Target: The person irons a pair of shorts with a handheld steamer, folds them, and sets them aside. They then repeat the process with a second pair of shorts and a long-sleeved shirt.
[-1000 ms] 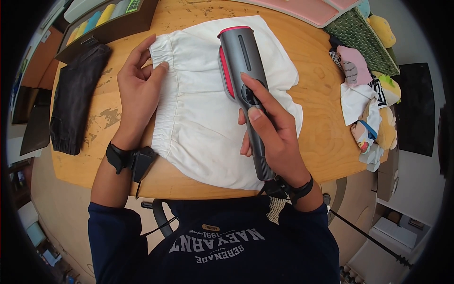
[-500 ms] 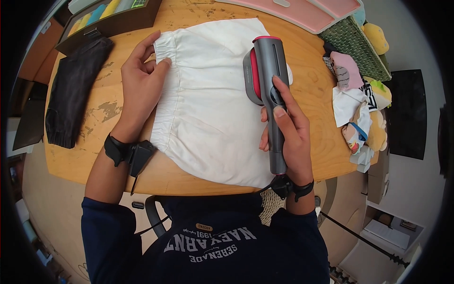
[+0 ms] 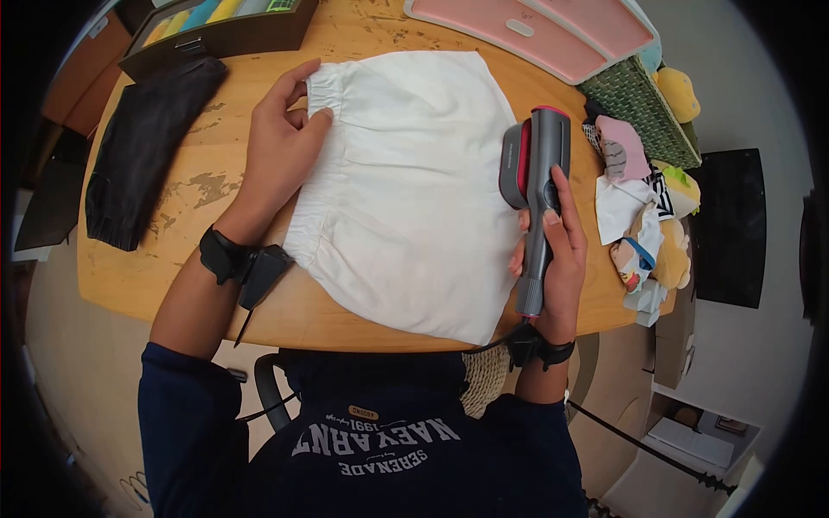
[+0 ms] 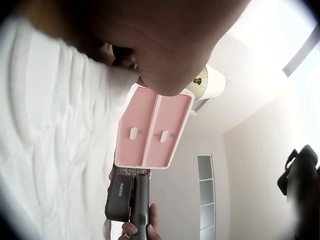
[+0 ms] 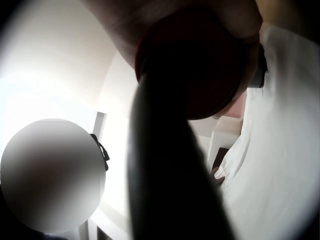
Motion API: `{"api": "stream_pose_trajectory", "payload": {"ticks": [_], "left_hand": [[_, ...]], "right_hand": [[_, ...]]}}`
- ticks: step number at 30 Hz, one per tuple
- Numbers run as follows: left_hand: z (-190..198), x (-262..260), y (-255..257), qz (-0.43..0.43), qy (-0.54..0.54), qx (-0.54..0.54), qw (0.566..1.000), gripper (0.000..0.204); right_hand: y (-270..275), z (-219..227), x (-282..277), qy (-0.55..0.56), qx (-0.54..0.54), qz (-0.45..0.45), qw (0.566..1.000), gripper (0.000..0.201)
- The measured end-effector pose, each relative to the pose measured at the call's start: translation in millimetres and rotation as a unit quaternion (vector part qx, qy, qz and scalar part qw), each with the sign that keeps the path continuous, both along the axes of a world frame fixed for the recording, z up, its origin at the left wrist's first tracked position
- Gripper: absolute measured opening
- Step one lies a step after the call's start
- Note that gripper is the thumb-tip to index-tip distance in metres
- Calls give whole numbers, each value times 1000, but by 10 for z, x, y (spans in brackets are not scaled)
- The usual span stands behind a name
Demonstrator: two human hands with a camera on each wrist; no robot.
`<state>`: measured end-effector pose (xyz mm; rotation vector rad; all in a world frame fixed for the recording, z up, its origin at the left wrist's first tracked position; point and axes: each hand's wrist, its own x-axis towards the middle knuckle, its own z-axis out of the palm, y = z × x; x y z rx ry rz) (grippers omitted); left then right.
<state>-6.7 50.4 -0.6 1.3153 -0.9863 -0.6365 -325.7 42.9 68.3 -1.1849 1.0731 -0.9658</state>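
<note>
A white garment (image 3: 414,190) with a gathered elastic waistband lies spread on the wooden table, its waistband to the left. My left hand (image 3: 287,142) pinches the waistband near its far corner, thumb on top. In my right hand (image 3: 557,259) is a grey handheld garment steamer (image 3: 540,207) with red trim, gripped by its handle. The steamer's head (image 3: 515,164) faces left, right at the garment's hem edge. From the left wrist, the steamer (image 4: 141,200) appears beyond the cloth. The right wrist view has its cord (image 5: 160,175) dark in front, with the garment (image 5: 280,140) beside it.
Folded dark trousers (image 3: 151,155) lie at the table's left, below a brown box (image 3: 224,39) of rolled cloths. Pink-lidded storage boxes (image 3: 535,30) stand at the back. A green woven basket (image 3: 643,112) and a pile of small clothes and soft toys (image 3: 626,207) occupy the right side.
The steamer has moved right in my right hand, from over the garment's middle to its right hem. My left hand keeps its place at the waistband. The head view has shifted slightly.
</note>
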Motion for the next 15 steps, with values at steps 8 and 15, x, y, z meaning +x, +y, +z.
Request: {"api": "stream_pose_trajectory", "payload": {"ticks": [8, 15], "left_hand": [[10, 48, -1, -23, -21, 50, 998, 71], [-17, 73, 1, -12, -42, 69, 997, 78]], "right_hand": [[-161, 302, 513, -24, -15, 87, 996, 55], [-582, 208, 1274, -86, 15, 266, 960, 53]]}}
